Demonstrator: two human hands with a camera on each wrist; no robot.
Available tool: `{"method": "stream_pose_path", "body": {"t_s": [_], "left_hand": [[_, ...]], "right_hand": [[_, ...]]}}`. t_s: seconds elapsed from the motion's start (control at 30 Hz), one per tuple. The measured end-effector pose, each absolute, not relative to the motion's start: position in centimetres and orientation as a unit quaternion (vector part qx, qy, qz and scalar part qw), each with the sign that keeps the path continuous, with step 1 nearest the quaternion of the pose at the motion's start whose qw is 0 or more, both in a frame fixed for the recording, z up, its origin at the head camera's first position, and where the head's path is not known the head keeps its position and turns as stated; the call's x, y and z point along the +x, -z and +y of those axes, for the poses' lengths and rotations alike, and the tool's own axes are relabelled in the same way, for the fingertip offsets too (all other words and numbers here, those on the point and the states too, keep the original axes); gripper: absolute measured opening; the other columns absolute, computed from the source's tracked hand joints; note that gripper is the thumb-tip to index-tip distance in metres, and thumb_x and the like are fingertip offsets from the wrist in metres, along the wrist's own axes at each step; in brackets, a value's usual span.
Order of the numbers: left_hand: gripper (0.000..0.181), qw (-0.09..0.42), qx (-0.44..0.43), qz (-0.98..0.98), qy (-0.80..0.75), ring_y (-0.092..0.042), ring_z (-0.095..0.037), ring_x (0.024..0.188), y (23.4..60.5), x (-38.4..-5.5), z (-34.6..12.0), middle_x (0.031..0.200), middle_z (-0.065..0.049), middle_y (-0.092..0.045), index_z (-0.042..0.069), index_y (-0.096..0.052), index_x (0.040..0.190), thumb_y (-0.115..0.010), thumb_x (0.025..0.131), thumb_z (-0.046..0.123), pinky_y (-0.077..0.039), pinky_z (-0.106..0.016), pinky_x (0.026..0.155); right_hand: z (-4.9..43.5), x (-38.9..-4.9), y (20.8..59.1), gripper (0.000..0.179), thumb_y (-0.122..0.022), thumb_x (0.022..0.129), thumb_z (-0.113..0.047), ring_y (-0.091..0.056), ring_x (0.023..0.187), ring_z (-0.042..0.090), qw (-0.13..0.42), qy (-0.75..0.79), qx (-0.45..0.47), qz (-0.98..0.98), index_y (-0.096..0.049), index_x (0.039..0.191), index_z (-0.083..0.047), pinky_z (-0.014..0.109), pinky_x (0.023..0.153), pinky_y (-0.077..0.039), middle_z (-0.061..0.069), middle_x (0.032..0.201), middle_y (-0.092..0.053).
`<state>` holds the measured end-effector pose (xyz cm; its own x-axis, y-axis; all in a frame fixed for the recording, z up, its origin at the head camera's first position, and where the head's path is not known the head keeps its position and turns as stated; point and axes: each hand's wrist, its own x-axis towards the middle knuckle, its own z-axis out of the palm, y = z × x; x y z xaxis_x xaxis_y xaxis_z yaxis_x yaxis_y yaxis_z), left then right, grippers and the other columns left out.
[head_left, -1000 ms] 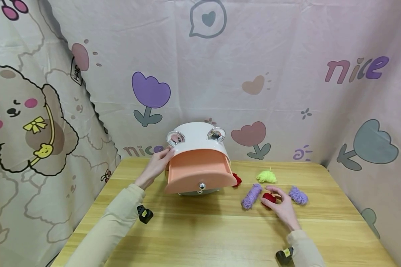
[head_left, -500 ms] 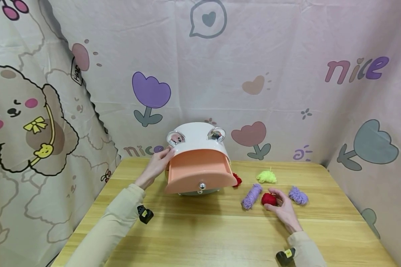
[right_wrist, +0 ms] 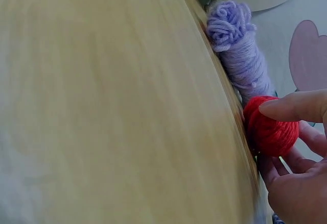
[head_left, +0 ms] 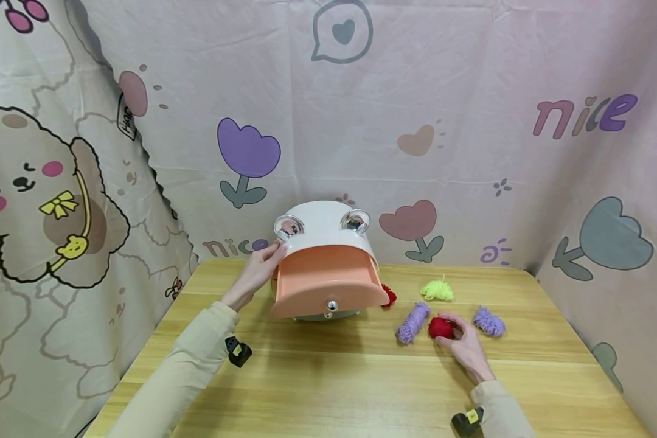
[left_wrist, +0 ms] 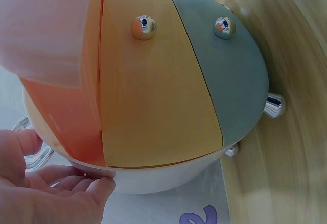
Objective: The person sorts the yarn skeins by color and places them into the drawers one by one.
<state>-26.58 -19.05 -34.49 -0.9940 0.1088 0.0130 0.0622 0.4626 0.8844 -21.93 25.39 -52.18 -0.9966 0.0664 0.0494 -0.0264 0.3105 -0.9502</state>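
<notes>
A small frog-like drawer box (head_left: 320,222) with a white shell and silver round eyes stands at the table's back, its top peach drawer (head_left: 328,295) pulled out. My left hand (head_left: 257,267) holds the box by its left side, just below one eye; the left wrist view shows the fingers (left_wrist: 94,188) at the shell's edge. On the right, my right hand (head_left: 465,344) has thumb and fingers around a red yarn ball (right_wrist: 271,127) on the table. Right beside that ball lies a lilac yarn skein (right_wrist: 242,55).
A yellow-green yarn bundle (head_left: 437,289) lies farther back, and another purple one (head_left: 489,320) to the right of my right hand. Red yarn (head_left: 388,295) peeks out beside the box. A printed curtain (head_left: 328,121) hangs behind the wooden table (head_left: 328,383).
My right hand's fingers have shifted slightly around the red yarn ball, leaving more of it in sight than a second ago. The left hand and the box have stayed put.
</notes>
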Motion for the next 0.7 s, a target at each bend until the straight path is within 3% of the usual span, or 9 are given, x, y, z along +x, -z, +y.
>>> {"method": "stream_pose_path", "body": {"t_s": [0.7], "left_hand": [[0.063,0.023,0.051,0.859,-0.509,-0.022,-0.037,0.154,34.35,-26.47,-19.09,0.167,-0.015,-0.019,-0.001,-0.028,0.156,-0.04,0.109,0.039,-0.028,-0.05,0.125]], "right_hand": [[25.18,-21.88,51.78,0.056,-0.061,0.086,0.012,-0.054,0.092,-0.015,0.032,-0.595,-0.048,-0.802,-0.048,0.141,0.01,0.005,0.085,-0.046,0.035,0.144,-0.049]]}}
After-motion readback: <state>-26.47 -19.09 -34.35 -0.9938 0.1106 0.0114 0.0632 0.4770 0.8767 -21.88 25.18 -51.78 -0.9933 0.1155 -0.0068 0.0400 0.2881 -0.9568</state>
